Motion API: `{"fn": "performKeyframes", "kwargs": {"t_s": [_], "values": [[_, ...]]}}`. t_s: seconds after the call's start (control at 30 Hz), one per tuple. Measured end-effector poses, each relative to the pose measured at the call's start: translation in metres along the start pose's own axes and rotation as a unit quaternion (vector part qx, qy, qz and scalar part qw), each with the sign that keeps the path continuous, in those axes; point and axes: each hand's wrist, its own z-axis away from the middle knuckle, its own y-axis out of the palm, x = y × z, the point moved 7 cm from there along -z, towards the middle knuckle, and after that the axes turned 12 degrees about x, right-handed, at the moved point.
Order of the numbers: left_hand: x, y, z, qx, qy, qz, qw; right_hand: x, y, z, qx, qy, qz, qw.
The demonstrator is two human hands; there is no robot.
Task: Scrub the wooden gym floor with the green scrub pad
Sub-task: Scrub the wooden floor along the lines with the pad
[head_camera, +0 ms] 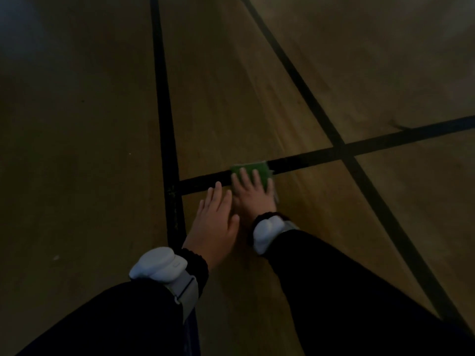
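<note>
— 2 hands are down on the wooden gym floor (244, 104), both close together near the middle of the view. Where is the green scrub pad (253, 168)?

— Under the right hand (253, 192). It lies flat on the floor, right on top of a black line (372, 143) that runs from about 9 o'clock toward 3 o'clock. The pad's far edge sticks out past the fingertips at 12 o'clock.

— And the grip on it?

— Flat and released. The right fingers (244, 176) lie straight across the top of the pad and press it down; nothing curls round it, as far as the dim light shows.

— The left hand (214, 217)?

— Also released, fingers straight and a little spread. It sits at 7 o'clock from the right hand, its edge touching the right hand's side. Whether the palm rests on the floor I cannot tell.

— Anything else?

— 2 white wrist devices: 1 on the left wrist (158, 264), 1 on the right wrist (266, 233), each above a black sleeve (347, 291). 2 more black lines cross the boards, 1 long line (164, 111) running toward 12 o'clock and 1 diagonal line (303, 80) heading toward 5 o'clock.
</note>
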Motion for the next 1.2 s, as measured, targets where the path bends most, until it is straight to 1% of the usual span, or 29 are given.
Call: {"fn": "performKeyframes", "kwargs": {"t_s": [0.07,0.13,0.17,0.23,0.33,0.43,0.5,0.6,0.77,0.83,0.87,1.0,1.07,1.13,1.2], "values": [[-0.005,-0.001,-0.002,-0.003,0.009,0.007,1.000,0.025,0.014,0.006,0.016,-0.058,0.047,0.997],[-0.009,-0.001,-0.003,-0.006,0.016,0.007,1.000,0.027,0.019,0.011,0.012,-0.081,0.074,0.994],[-0.010,0.001,-0.004,-0.005,0.016,0.002,1.000,0.020,0.016,0.011,0.005,-0.078,0.072,0.994],[-0.011,0.004,-0.003,-0.001,0.010,-0.009,1.000,-0.007,0.002,0.008,-0.015,-0.037,0.034,0.999],[-0.014,0.009,-0.006,0.000,0.007,-0.017,1.000,-0.078,-0.022,0.009,-0.048,0.052,-0.047,0.996],[-0.016,0.010,-0.009,0.000,0.014,-0.017,1.000,-0.161,-0.035,0.018,-0.056,0.153,-0.082,0.983],[-0.017,0.010,-0.011,0.005,0.015,-0.017,1.000,-0.202,-0.038,0.024,-0.063,0.200,-0.111,0.972],[-0.018,0.014,-0.015,0.015,0.017,-0.020,1.000,-0.221,-0.039,0.030,-0.074,0.218,-0.137,0.963],[-0.027,0.022,-0.027,0.032,0.008,-0.035,0.999,-0.206,-0.038,0.022,-0.057,0.249,-0.155,0.954],[-0.036,0.025,-0.032,0.041,0.006,-0.041,0.998,-0.190,-0.036,0.020,-0.057,0.230,-0.130,0.963],[-0.041,0.027,-0.033,0.047,0.005,-0.044,0.998,-0.179,-0.033,0.020,-0.060,0.206,-0.111,0.970],[-0.063,0.042,-0.037,0.071,0.005,-0.060,0.996,-0.129,-0.013,0.033,-0.058,0.072,-0.025,0.995],[-0.073,0.048,-0.036,0.071,0.009,-0.062,0.995,-0.128,-0.007,0.040,-0.043,0.034,-0.004,0.999],[-0.079,0.052,-0.033,0.073,0.018,-0.060,0.995,-0.148,-0.007,0.046,-0.027,0.041,-0.011,0.999],[-0.081,0.054,-0.028,0.075,0.026,-0.067,0.995,-0.188,-0.009,0.059,-0.024,0.108,-0.058,0.992]]}}
